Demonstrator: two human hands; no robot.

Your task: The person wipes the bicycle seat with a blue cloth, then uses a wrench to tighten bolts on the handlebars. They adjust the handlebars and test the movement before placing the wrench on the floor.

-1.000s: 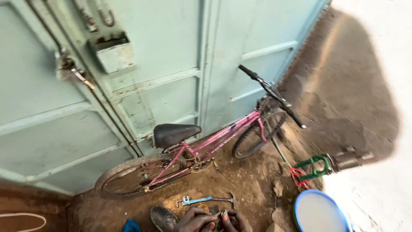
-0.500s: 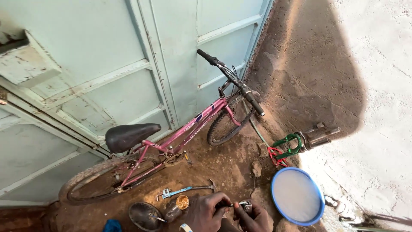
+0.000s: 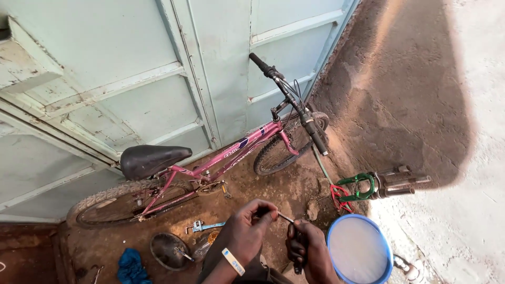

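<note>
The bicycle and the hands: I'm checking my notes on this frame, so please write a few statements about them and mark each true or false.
1. The pink bicycle leans against the pale green metal door. True.
2. The left hand pinches one end of a thin metal rod. True.
3. The round blue-rimmed container hangs from the handlebar. False: it sits on the ground beside the right hand.
4. The bicycle has a black saddle. True.
5. The adjustable wrench is held in the right hand. False: it lies on the dirt near the rear wheel; the right hand grips a dark tool.
6. The left wrist is bare. False: it wears a pale wristband.
</note>
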